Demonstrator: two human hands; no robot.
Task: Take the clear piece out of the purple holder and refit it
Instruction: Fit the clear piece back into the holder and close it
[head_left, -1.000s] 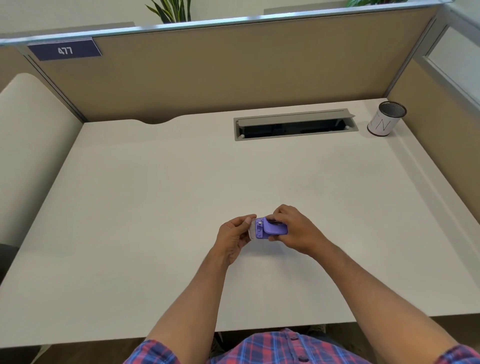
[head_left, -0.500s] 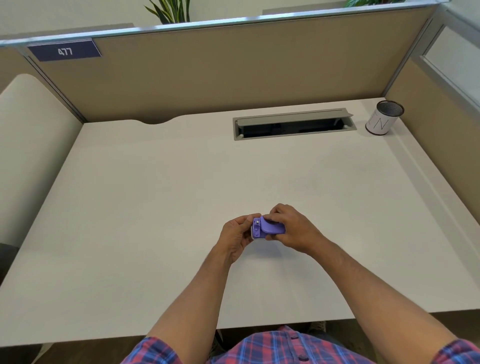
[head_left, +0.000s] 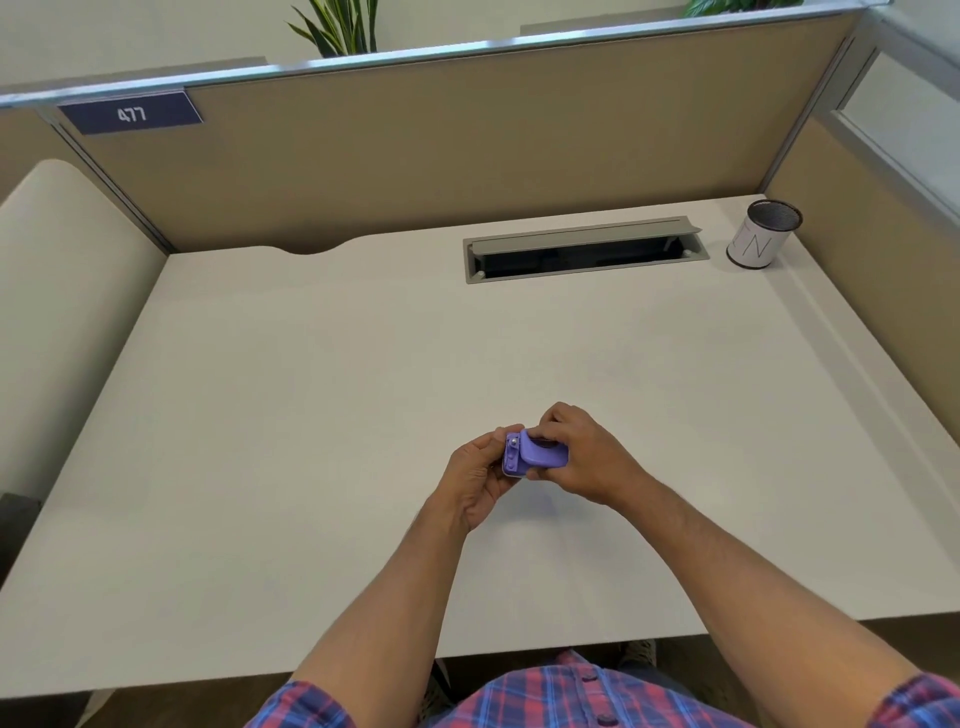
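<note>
1. The purple holder (head_left: 537, 454) is held above the worktop (head_left: 311, 415), between both hands, near the front centre of the surface.
2. The right hand (head_left: 584, 457) is closed around the holder's right end; its grip wraps from above and from the underside, with the thumb pressed on a dark spot on the holder's top.
3. The left hand (head_left: 478, 480) is closed against the holder's left end; fingertips are curled on the end face, where a small metal stud is seen.
4. The clear piece cannot be made out for certain: it is probably seated in or hidden at the holder's left end, under the left grip.
5. A purple-tinted shadow is cast on the worktop just below the two grips.
6. Well away from the grips, towards the back of the worktop, a grey cable slot (head_left: 584, 249) is seen with its flap open.
7. Right of that slot, far from the right grip, a white cup with a dark mesh rim (head_left: 763, 236) is stood upright in the back corner.
8. A tan partition (head_left: 467, 140) is set behind the worktop; a dark plate marked 477 (head_left: 130, 111) is fixed at its upper left.
9. Bare forearms and a plaid shirt (head_left: 571, 696) are seen at the bottom edge.
</note>
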